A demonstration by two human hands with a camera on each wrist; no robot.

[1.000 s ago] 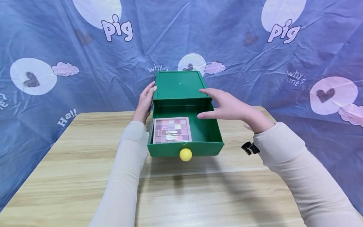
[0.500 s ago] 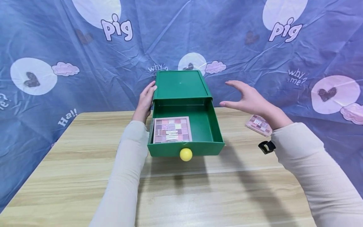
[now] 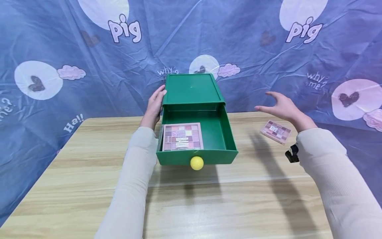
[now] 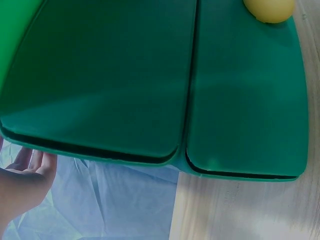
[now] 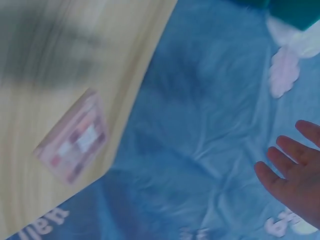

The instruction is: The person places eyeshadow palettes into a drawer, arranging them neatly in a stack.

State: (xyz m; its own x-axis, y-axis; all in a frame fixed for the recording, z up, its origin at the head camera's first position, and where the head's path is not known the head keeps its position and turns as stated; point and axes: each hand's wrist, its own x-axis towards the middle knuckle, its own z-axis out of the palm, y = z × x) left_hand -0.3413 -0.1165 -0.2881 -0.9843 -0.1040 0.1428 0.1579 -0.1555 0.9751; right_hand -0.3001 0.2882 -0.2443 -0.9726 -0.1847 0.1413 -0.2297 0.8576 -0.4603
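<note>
A green plastic drawer unit stands mid-table, its top drawer pulled out and a yellow ball knob on the front. An eyeshadow palette lies in the left part of that drawer. My left hand rests against the unit's left side, fingertips near its top edge. In the head view, my right hand hovers over the table's right end with thumb and fingers spread, holding nothing. Below it lies a second eyeshadow palette, apart from the hand; the right wrist view shows the same palette near the table edge.
The pale wood table ends at the back against a blue printed curtain. A black strap piece sits by the right cuff. The open drawer juts toward me.
My right hand has moved from over the drawer out to the right, near the second palette, which has come into full view. The left hand and drawer unit stay put.
</note>
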